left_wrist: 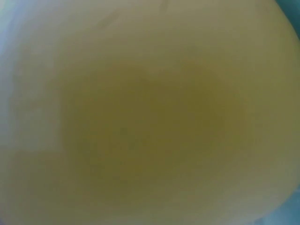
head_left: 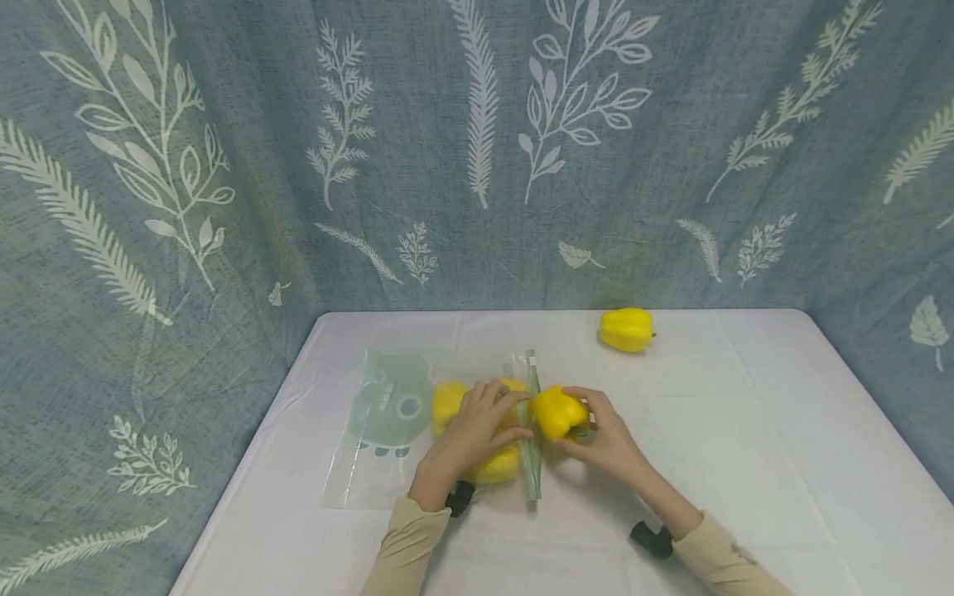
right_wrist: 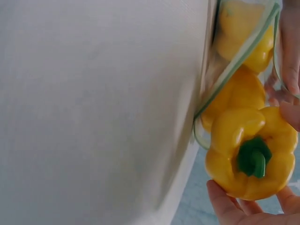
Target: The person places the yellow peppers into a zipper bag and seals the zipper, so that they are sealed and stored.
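A clear zip bag [head_left: 343,480] with a green cartoon print lies flat, its green-edged mouth facing right and several yellow bell peppers [head_left: 493,468] inside. My left hand [head_left: 473,430] reaches over the bag and pinches the rim of its mouth, which gapes in the right wrist view. My right hand [head_left: 607,439] grips another yellow bell pepper [right_wrist: 251,152] right at the mouth, its green stem pointing away from the bag. A blurred yellow surface [left_wrist: 150,131] fills the left wrist view; I cannot tell its details.
A loose yellow bell pepper [head_left: 626,329] lies near the back edge of the white-covered table [head_left: 745,430]. Blue-green curtains [head_left: 432,165] with white leaf prints hang behind the table and at both sides.
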`<act>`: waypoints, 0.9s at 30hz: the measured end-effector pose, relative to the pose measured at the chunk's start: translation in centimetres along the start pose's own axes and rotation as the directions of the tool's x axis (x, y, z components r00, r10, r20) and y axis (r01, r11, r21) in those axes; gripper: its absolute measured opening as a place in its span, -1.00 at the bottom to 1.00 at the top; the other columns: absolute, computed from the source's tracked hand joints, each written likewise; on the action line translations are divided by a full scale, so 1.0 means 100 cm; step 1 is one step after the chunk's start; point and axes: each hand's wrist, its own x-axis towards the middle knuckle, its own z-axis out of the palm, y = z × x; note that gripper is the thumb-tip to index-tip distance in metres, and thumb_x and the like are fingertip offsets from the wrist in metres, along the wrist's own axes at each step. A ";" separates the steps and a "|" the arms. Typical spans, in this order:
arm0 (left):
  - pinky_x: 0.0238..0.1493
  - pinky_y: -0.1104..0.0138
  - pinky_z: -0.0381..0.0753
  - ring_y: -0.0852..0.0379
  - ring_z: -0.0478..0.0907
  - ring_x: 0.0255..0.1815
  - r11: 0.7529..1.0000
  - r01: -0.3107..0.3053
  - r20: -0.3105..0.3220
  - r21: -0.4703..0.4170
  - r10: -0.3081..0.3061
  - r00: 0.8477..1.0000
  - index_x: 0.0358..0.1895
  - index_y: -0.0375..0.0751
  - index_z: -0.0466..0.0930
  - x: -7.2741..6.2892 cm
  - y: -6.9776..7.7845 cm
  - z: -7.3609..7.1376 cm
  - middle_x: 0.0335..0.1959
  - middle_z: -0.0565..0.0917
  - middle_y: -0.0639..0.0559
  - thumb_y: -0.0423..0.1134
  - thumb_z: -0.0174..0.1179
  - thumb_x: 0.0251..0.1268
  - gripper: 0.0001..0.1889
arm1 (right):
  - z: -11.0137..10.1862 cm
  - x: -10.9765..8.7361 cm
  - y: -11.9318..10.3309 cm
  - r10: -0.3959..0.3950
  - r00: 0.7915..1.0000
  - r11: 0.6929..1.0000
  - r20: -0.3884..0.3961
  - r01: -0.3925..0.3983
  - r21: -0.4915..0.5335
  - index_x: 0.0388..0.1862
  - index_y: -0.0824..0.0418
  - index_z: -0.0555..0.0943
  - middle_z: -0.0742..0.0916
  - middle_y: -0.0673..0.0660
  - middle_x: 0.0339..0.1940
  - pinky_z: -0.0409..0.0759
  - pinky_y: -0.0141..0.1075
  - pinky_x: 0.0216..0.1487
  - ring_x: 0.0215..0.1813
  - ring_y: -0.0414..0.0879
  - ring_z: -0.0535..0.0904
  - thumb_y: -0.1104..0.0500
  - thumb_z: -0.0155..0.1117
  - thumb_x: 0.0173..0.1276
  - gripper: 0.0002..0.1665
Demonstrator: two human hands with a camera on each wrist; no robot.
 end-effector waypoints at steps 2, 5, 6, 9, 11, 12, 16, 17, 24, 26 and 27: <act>-0.05 0.27 0.21 0.14 0.19 -0.16 1.000 -0.002 0.000 -0.002 0.002 1.000 0.25 0.06 0.37 0.000 0.000 0.000 -0.13 0.33 0.09 0.16 0.08 0.22 -0.45 | 0.002 0.000 0.000 0.002 1.000 1.000 0.004 -0.002 0.002 0.27 0.14 0.30 0.41 0.23 0.22 0.51 0.01 0.01 0.15 0.12 0.40 0.22 0.51 -0.05 -0.12; -0.05 0.27 0.22 0.14 0.19 -0.16 1.000 -0.004 -0.003 -0.003 0.004 1.000 0.25 0.05 0.37 0.000 0.000 0.000 -0.13 0.34 0.09 0.16 0.08 0.21 -0.44 | 0.003 0.000 -0.001 -0.013 1.000 1.000 0.008 0.013 0.011 0.27 0.14 0.30 0.41 0.23 0.22 0.51 0.01 0.01 0.15 0.14 0.40 0.22 0.50 -0.04 -0.12; -0.05 0.27 0.22 0.14 0.19 -0.16 1.000 -0.004 -0.004 -0.004 0.004 1.000 0.25 0.06 0.37 0.000 0.000 0.000 -0.13 0.34 0.09 0.16 0.08 0.21 -0.45 | 0.004 0.000 -0.001 -0.020 1.000 1.000 0.009 0.020 0.014 0.27 0.14 0.30 0.41 0.23 0.23 0.51 0.02 0.01 0.16 0.14 0.40 0.22 0.50 -0.04 -0.12; -0.04 0.27 0.22 0.14 0.19 -0.16 1.000 -0.002 -0.008 -0.006 0.002 1.000 0.24 0.06 0.38 0.000 0.000 0.000 -0.12 0.35 0.09 0.16 0.09 0.20 -0.45 | 0.005 0.001 -0.002 -0.020 1.000 0.999 0.019 0.020 0.025 0.27 0.14 0.30 0.40 0.23 0.24 0.51 0.02 0.01 0.18 0.16 0.39 0.22 0.50 -0.03 -0.13; -0.04 0.27 0.22 0.15 0.19 -0.16 1.000 0.001 -0.008 -0.007 -0.001 1.000 0.24 0.07 0.38 0.000 0.000 0.000 -0.11 0.35 0.10 0.16 0.09 0.21 -0.46 | 0.006 0.002 -0.002 -0.015 1.000 0.999 0.027 0.014 0.034 0.27 0.13 0.30 0.40 0.23 0.25 0.51 0.02 0.02 0.19 0.17 0.38 0.22 0.50 -0.02 -0.13; -0.04 0.27 0.22 0.15 0.19 -0.16 1.000 0.001 -0.007 -0.005 -0.001 1.000 0.24 0.08 0.37 0.000 0.000 0.000 -0.11 0.35 0.10 0.16 0.08 0.21 -0.46 | 0.006 0.002 -0.002 -0.010 0.999 0.999 0.030 0.009 0.042 0.27 0.12 0.30 0.40 0.22 0.25 0.51 0.03 0.02 0.19 0.17 0.39 0.21 0.50 -0.02 -0.13; -0.03 0.27 0.21 0.15 0.19 -0.16 1.000 -0.002 -0.004 -0.003 0.002 1.000 0.25 0.07 0.36 0.000 -0.001 0.000 -0.10 0.35 0.11 0.16 0.08 0.21 -0.45 | 0.010 0.004 0.002 -0.017 0.998 0.995 0.062 0.010 0.099 0.27 0.11 0.29 0.40 0.21 0.28 0.49 0.05 0.05 0.18 0.17 0.39 0.21 0.49 0.00 -0.15; -0.04 0.27 0.21 0.15 0.19 -0.16 1.000 -0.005 -0.003 -0.003 0.005 1.000 0.25 0.07 0.36 0.000 0.000 0.000 -0.11 0.35 0.11 0.16 0.07 0.21 -0.45 | 0.011 0.004 0.002 -0.019 0.997 0.993 0.076 0.010 0.115 0.28 0.10 0.29 0.39 0.19 0.29 0.48 0.05 0.06 0.19 0.16 0.39 0.20 0.48 0.01 -0.15; -0.06 0.27 0.19 0.15 0.17 -0.19 1.000 -0.012 -0.008 -0.014 0.012 1.000 0.25 0.08 0.34 0.000 0.001 0.000 -0.12 0.35 0.11 0.16 0.08 0.20 -0.44 | 0.018 0.006 0.004 -0.024 0.988 0.984 0.154 -0.004 0.178 0.29 0.02 0.27 0.35 0.12 0.33 0.41 0.07 0.14 0.29 0.14 0.33 0.12 0.47 0.05 -0.16; -0.06 0.27 0.19 0.15 0.17 -0.18 1.000 -0.005 -0.005 -0.017 0.005 1.000 0.25 0.08 0.34 0.000 0.000 0.000 -0.11 0.35 0.12 0.17 0.07 0.20 -0.44 | 0.018 0.006 0.003 -0.019 0.985 0.983 0.170 -0.013 0.184 0.30 0.02 0.26 0.35 0.12 0.34 0.39 0.07 0.16 0.32 0.14 0.31 0.11 0.46 0.06 -0.16; -0.05 0.27 0.19 0.15 0.17 -0.18 1.000 -0.003 -0.004 -0.019 0.003 1.000 0.25 0.08 0.35 0.000 0.000 0.001 -0.11 0.35 0.12 0.18 0.07 0.20 -0.44 | 0.018 0.006 0.003 -0.014 0.984 0.982 0.179 -0.020 0.186 0.30 0.01 0.26 0.34 0.12 0.35 0.38 0.06 0.17 0.33 0.13 0.31 0.11 0.46 0.06 -0.16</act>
